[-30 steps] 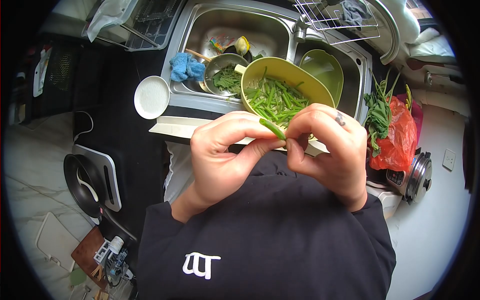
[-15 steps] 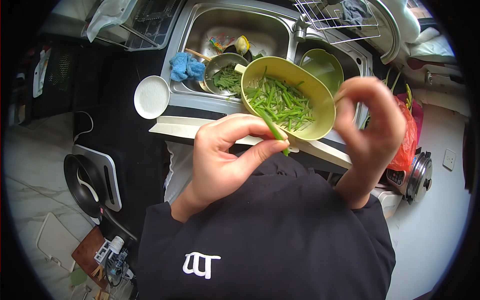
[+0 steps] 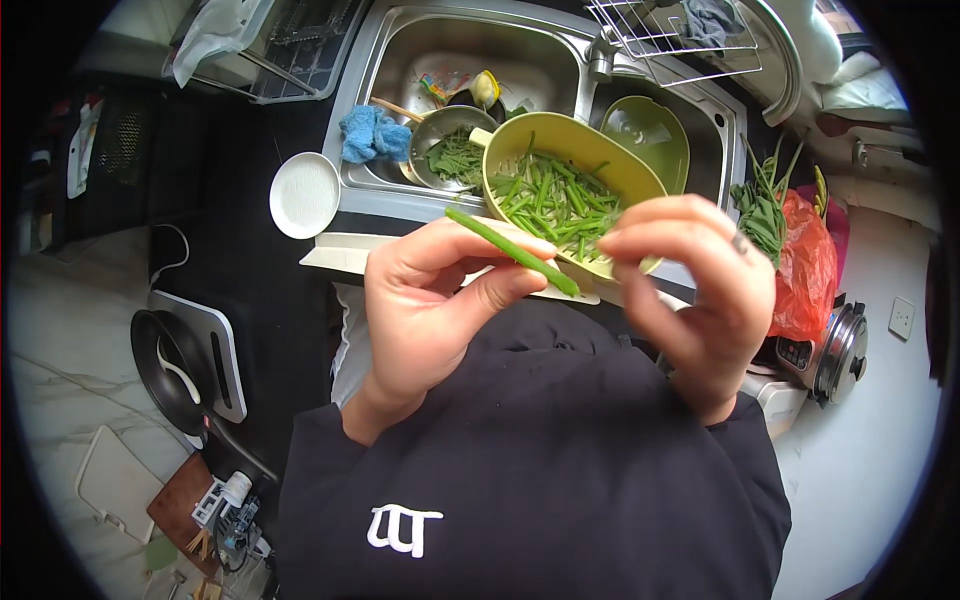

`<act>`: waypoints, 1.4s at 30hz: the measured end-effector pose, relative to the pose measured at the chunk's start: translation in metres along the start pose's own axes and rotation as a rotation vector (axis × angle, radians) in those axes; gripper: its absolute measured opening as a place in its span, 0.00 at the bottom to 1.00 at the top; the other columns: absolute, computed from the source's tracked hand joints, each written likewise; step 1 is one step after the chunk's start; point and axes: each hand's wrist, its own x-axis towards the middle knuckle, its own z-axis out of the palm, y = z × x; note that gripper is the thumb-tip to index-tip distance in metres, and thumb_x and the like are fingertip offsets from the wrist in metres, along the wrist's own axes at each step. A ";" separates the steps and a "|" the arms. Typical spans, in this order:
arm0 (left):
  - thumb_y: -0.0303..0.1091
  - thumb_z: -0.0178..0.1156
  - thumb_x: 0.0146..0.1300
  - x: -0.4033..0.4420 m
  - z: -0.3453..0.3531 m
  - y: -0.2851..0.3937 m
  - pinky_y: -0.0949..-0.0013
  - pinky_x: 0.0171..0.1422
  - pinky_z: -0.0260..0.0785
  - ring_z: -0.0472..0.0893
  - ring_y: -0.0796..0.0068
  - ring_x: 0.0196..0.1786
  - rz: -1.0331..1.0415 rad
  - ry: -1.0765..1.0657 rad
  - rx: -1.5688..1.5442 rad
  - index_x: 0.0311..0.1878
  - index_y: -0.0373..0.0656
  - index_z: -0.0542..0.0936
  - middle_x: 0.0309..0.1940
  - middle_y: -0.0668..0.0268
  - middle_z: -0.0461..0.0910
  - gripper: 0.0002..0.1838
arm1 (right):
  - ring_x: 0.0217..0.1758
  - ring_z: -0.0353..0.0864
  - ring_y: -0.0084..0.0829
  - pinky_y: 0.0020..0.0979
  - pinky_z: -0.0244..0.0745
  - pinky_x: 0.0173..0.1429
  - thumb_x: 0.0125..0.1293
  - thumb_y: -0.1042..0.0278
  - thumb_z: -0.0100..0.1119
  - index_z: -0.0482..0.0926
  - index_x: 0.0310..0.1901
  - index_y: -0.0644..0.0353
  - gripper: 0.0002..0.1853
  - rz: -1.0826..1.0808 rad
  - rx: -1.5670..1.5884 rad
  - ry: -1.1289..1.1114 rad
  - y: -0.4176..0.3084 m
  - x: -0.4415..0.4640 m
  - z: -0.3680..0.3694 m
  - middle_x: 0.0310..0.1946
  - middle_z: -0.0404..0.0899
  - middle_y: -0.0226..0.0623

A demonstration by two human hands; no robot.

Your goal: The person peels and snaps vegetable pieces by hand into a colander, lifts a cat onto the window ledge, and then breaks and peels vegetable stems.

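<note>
Between thumb and fingers, my left hand [image 3: 425, 300] pinches a green stem [image 3: 510, 250], which slants down to the right. My right hand [image 3: 700, 290] is just right of the stem's lower end, its thumb and fingers apart and slightly blurred, with nothing visible in it. Behind both hands, a yellow-green colander [image 3: 630, 180] at the sink's edge holds many cut green pieces [image 3: 560, 200]. Left of it, a metal strainer [image 3: 425, 135] with leafy scraps [image 3: 455, 160] rests in the sink.
The steel sink [image 3: 420, 50] has a blue cloth [image 3: 373, 135] on its left edge and a green bowl [image 3: 650, 140] in its right basin. A white plate [image 3: 305, 195] lies left. Leafy greens [image 3: 762, 215] and a red bag [image 3: 805, 270] are right; a black pan [image 3: 165, 370] is far left.
The right hand left the stem, swung out right towards the greens, and came back nearer the left hand. The left hand moved slightly left, and its stem now lies at a flatter slant.
</note>
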 end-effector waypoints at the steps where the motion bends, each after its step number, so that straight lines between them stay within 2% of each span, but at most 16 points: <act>1: 0.15 0.65 0.56 -0.001 0.002 0.000 0.71 0.51 0.76 0.83 0.72 0.43 0.022 0.034 0.044 0.41 0.32 0.82 0.40 0.57 0.84 0.09 | 0.31 0.82 0.33 0.29 0.78 0.35 0.45 0.86 0.64 0.81 0.33 0.62 0.12 -0.019 0.005 -0.020 -0.002 -0.001 0.002 0.30 0.80 0.38; 3: 0.16 0.66 0.55 -0.001 0.003 0.001 0.72 0.49 0.76 0.83 0.73 0.42 0.045 0.067 0.089 0.40 0.33 0.82 0.39 0.58 0.84 0.09 | 0.31 0.82 0.31 0.27 0.76 0.36 0.42 0.87 0.65 0.82 0.33 0.64 0.13 -0.055 -0.022 -0.047 -0.006 -0.001 0.005 0.30 0.81 0.39; 5: 0.16 0.67 0.52 0.000 0.003 0.000 0.73 0.47 0.75 0.83 0.74 0.40 0.130 0.062 0.266 0.38 0.34 0.83 0.37 0.60 0.84 0.09 | 0.31 0.81 0.33 0.28 0.77 0.34 0.43 0.84 0.67 0.81 0.33 0.63 0.13 -0.093 -0.046 -0.038 -0.004 -0.002 0.008 0.30 0.80 0.37; 10: 0.16 0.69 0.49 0.001 0.004 -0.001 0.72 0.43 0.75 0.83 0.72 0.37 0.258 0.056 0.445 0.36 0.36 0.84 0.33 0.60 0.84 0.09 | 0.29 0.80 0.34 0.30 0.77 0.32 0.44 0.81 0.69 0.79 0.34 0.60 0.13 -0.160 -0.089 -0.020 -0.002 -0.001 0.012 0.30 0.79 0.36; 12: 0.16 0.69 0.49 0.001 0.004 0.000 0.71 0.43 0.75 0.84 0.71 0.36 0.302 0.052 0.497 0.36 0.36 0.84 0.32 0.60 0.84 0.10 | 0.29 0.81 0.32 0.28 0.77 0.34 0.40 0.86 0.68 0.81 0.31 0.62 0.13 -0.111 -0.088 -0.020 -0.005 -0.001 0.012 0.27 0.80 0.36; 17: 0.16 0.70 0.45 0.000 0.006 0.005 0.70 0.43 0.76 0.84 0.67 0.36 0.331 0.035 0.680 0.35 0.37 0.84 0.32 0.61 0.84 0.12 | 0.29 0.81 0.32 0.28 0.77 0.34 0.40 0.86 0.68 0.80 0.30 0.62 0.13 -0.120 -0.098 -0.042 -0.003 -0.001 0.013 0.27 0.80 0.37; 23: 0.16 0.70 0.43 0.001 0.005 0.005 0.69 0.43 0.76 0.84 0.65 0.37 0.365 0.002 0.726 0.35 0.37 0.84 0.32 0.61 0.84 0.13 | 0.29 0.81 0.32 0.28 0.76 0.33 0.40 0.86 0.67 0.79 0.30 0.61 0.13 -0.211 -0.169 -0.044 0.000 -0.001 0.013 0.27 0.80 0.36; 34: 0.16 0.70 0.44 0.000 0.010 0.005 0.68 0.42 0.76 0.84 0.64 0.36 0.382 0.030 0.753 0.34 0.36 0.84 0.31 0.61 0.84 0.11 | 0.28 0.80 0.32 0.29 0.76 0.32 0.40 0.86 0.67 0.79 0.30 0.61 0.13 -0.248 -0.232 -0.032 0.002 -0.003 0.013 0.27 0.79 0.35; 37: 0.16 0.69 0.43 0.000 0.010 0.007 0.68 0.42 0.76 0.84 0.64 0.36 0.385 0.023 0.746 0.34 0.36 0.84 0.31 0.60 0.84 0.12 | 0.33 0.80 0.35 0.31 0.78 0.35 0.47 0.80 0.66 0.77 0.35 0.64 0.12 -0.255 -0.138 -0.138 0.002 -0.003 0.004 0.31 0.77 0.37; 42: 0.15 0.69 0.42 0.001 0.010 0.007 0.68 0.41 0.76 0.84 0.64 0.35 0.412 0.009 0.763 0.34 0.37 0.84 0.30 0.60 0.84 0.13 | 0.32 0.80 0.35 0.31 0.77 0.34 0.46 0.80 0.67 0.77 0.34 0.63 0.12 -0.231 -0.137 -0.123 0.001 -0.003 0.005 0.30 0.77 0.36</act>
